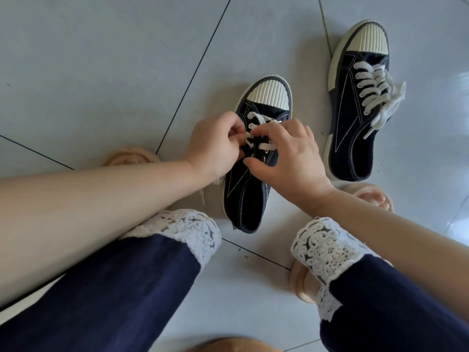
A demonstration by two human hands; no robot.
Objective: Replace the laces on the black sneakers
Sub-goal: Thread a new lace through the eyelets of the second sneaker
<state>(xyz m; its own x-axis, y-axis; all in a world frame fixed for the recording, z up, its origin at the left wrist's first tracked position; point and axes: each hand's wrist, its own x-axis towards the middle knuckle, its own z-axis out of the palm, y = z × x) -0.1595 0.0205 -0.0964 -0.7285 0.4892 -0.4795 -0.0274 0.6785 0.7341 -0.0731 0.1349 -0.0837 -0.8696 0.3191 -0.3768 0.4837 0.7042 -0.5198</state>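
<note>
Pinching tight, the left hand (215, 146) has the white lace (257, 118) nipped between thumb and curled fingertips, right at the middle crossings. The right hand (289, 158) bends its fingers over the same spot, with the thumb pressed on the canvas side, so it clamps the near sneaker (250, 189) steady. That shoe stands on the tiled floor (101, 72) between the person's knees, toe pointing away and laced only partway down.

My read is that this is the threading step. To do it well, keep the lace flat and untwisted through each bare eyelet (265, 158). Snug each crossing before moving on and keep both ends even. The far sneaker (355, 118) lies well apart to the right, laced all the way with its ends loose, so it makes a handy pattern to copy.

Now the count, big to small. There is one floor and two navy trouser legs (114, 288) with white lacy cuffs. Two black sneakers and two beige slippers (304, 283) are in view, and two hands are both at work. Each shoe has one white lace, and at least two eyelets on the near shoe are unfilled.
</note>
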